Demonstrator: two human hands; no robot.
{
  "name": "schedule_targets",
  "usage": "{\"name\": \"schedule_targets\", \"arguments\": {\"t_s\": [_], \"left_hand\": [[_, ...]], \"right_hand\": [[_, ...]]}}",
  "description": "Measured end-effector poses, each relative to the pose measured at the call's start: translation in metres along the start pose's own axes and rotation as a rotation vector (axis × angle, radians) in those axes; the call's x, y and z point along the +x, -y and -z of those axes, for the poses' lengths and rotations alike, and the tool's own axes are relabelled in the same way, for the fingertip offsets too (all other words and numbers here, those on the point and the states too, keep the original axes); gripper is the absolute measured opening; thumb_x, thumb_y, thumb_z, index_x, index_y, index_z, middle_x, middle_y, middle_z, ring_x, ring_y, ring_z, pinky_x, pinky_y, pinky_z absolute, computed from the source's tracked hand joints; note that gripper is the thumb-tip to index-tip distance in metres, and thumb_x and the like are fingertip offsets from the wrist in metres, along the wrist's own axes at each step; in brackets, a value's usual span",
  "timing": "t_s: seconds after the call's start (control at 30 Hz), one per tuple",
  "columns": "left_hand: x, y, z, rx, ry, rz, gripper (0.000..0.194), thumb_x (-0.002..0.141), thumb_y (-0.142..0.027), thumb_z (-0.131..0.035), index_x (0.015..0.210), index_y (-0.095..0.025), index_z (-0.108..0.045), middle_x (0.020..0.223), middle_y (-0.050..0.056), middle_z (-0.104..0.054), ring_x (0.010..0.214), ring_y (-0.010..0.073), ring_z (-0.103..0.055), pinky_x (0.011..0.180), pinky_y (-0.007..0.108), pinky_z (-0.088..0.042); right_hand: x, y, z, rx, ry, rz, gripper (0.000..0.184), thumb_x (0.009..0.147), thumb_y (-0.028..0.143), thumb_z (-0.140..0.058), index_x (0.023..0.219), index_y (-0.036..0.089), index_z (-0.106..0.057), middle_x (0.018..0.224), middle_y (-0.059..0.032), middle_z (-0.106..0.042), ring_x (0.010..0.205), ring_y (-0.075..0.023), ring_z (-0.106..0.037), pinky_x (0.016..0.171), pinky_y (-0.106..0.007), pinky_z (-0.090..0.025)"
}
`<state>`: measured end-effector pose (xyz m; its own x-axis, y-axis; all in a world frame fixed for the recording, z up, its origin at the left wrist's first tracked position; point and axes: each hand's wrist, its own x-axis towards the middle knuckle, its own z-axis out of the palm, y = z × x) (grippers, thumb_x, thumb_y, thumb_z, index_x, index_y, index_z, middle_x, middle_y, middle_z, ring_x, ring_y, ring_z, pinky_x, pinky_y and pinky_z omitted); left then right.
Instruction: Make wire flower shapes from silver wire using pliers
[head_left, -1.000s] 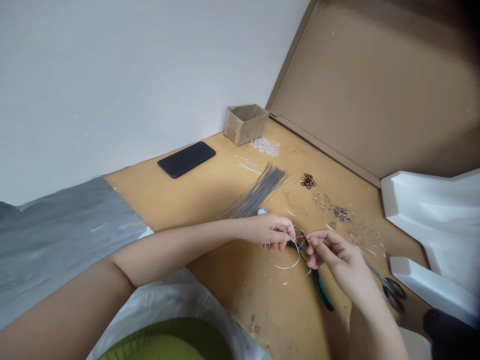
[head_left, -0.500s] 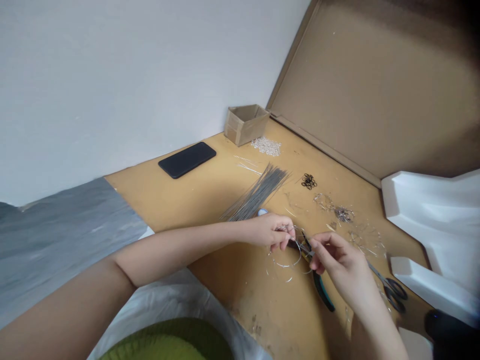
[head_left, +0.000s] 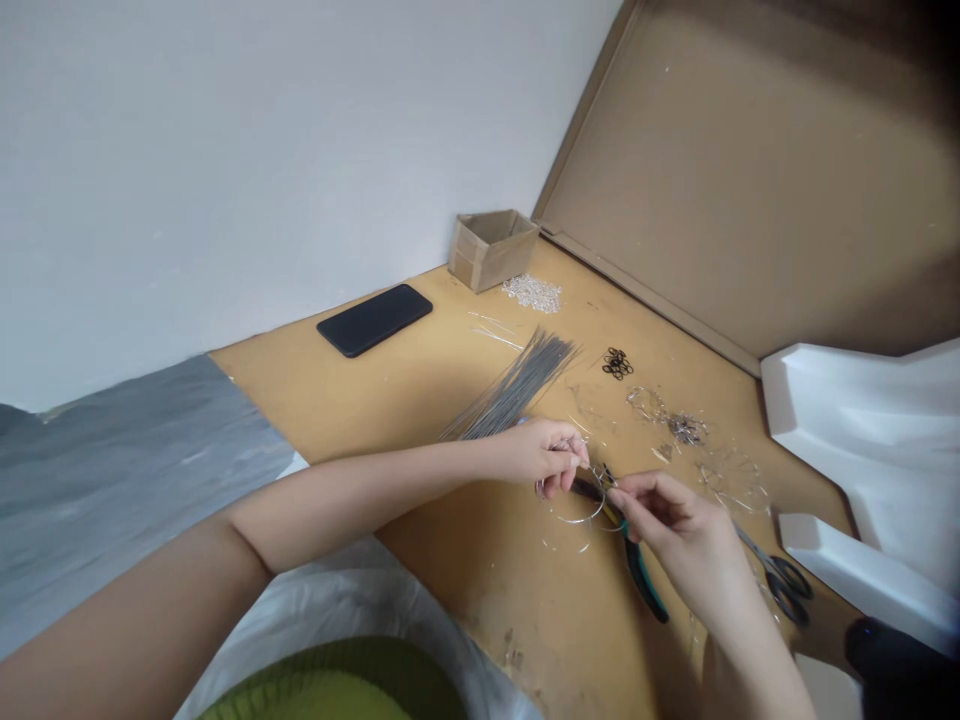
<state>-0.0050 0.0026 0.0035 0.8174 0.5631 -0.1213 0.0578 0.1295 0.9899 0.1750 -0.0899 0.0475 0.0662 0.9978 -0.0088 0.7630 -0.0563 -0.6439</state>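
Between my hands hangs a thin silvery wire loop, bent into a rough circle. My left hand is closed in a pinch on its upper end. From the other side, my right hand pinches with thumb and forefinger at the wire's edge; the tiny part between those fingertips is hard to make out. Under the hands lie pliers with dark green and black handles, their jaws partly hidden. A bundle of straight grey wires lies just beyond my left hand.
A black phone and a small cardboard box stand near the wall, with clear beads beside the box. Black rings, tangled wire pieces and scissors lie to the right, by white foam.
Both hands stay near the same spot. My right hand drew slightly away and then came back toward my left fingers. The wire loop has shifted a little between them.
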Motion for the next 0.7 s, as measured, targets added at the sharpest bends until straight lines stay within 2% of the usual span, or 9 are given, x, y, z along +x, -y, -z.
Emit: {"name": "schedule_targets", "arguments": {"t_s": [0.13, 0.3, 0.47, 0.7], "left_hand": [[0.0007, 0.0039, -0.0024, 0.000, -0.084, -0.044, 0.005, 0.080, -0.013, -0.042, 0.084, -0.015, -0.045, 0.059, -0.005, -0.052, 0.041, 0.0051, -0.049, 0.043, 0.016, -0.039], [-0.0048, 0.0017, -0.0013, 0.169, -0.130, -0.091, 0.009, 0.080, -0.019, -0.044, 0.088, -0.016, -0.049, 0.060, -0.006, -0.053, 0.042, 0.0052, -0.050, 0.045, 0.017, -0.040], [-0.0083, -0.0020, 0.0004, 0.240, -0.095, -0.129, 0.008, 0.081, -0.019, -0.044, 0.086, -0.016, -0.049, 0.059, -0.006, -0.053, 0.045, 0.0047, -0.051, 0.048, 0.016, -0.040], [-0.0042, 0.0029, 0.0004, 0.127, -0.044, -0.097, 0.006, 0.079, -0.017, -0.044, 0.085, -0.016, -0.047, 0.057, -0.007, -0.051, 0.043, 0.0051, -0.050, 0.047, 0.016, -0.041]], "right_hand": [[0.0030, 0.0003, -0.0044, 0.149, -0.042, -0.088, 0.028, 0.072, 0.046, -0.064, 0.075, 0.018, -0.064, 0.057, -0.0013, -0.061, 0.042, -0.0110, -0.051, 0.042, -0.024, -0.042], [0.0063, 0.0042, -0.0025, 0.277, -0.046, -0.114, 0.030, 0.067, 0.046, -0.068, 0.072, 0.017, -0.064, 0.057, -0.0022, -0.062, 0.040, -0.0095, -0.050, 0.039, -0.021, -0.041], [0.0050, 0.0035, -0.0007, 0.271, -0.054, -0.114, 0.030, 0.068, 0.046, -0.068, 0.073, 0.017, -0.063, 0.059, -0.0023, -0.061, 0.043, -0.0096, -0.050, 0.041, -0.022, -0.041], [0.0043, 0.0039, -0.0013, 0.216, -0.084, -0.087, 0.028, 0.069, 0.045, -0.065, 0.071, 0.017, -0.062, 0.056, -0.0013, -0.057, 0.047, -0.0108, -0.048, 0.042, -0.022, -0.039]]}}
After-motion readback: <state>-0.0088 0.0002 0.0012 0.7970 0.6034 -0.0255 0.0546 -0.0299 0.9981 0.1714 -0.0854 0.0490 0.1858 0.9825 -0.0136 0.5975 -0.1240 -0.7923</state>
